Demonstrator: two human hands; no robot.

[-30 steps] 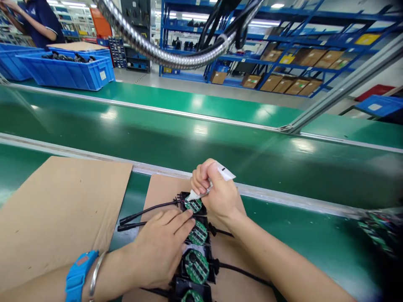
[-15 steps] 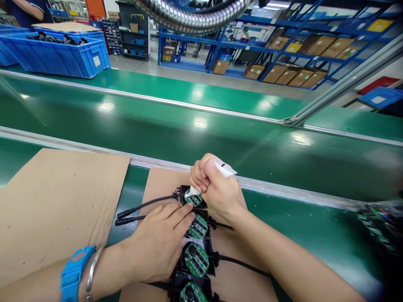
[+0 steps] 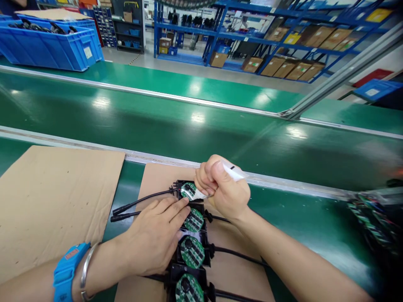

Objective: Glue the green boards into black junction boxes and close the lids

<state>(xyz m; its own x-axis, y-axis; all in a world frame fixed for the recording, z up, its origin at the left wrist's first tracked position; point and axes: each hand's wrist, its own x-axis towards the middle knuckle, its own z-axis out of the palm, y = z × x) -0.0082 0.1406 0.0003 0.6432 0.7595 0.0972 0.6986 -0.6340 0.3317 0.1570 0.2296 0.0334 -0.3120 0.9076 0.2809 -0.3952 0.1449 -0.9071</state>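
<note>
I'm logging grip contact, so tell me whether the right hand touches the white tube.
Touching: the head view shows the right hand curled around the white tube, whose two ends stick out from the fist.

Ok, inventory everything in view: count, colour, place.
Circuit boards: four, green, centre
Housings: four, black, under boards
Cables: several, black, flanking housings
Tube: one, white, in right hand
Cardboard sheets: two, brown, on bench
Bench: one, green, foreground
Loose parts: uncounted, green, right edge, blurred
Bins: several, blue, far left, right
Shelving: several, blue, background
Cartons: several, brown, on shelving
Post: one, grey, upper right
Co-worker: one, navy clothing, top left
Wrist strap: one, blue, left wrist
Bracelet: one, silver, left wrist
Left hand: one, bare, at housings' left side
Right hand: one, bare, around tube
</note>
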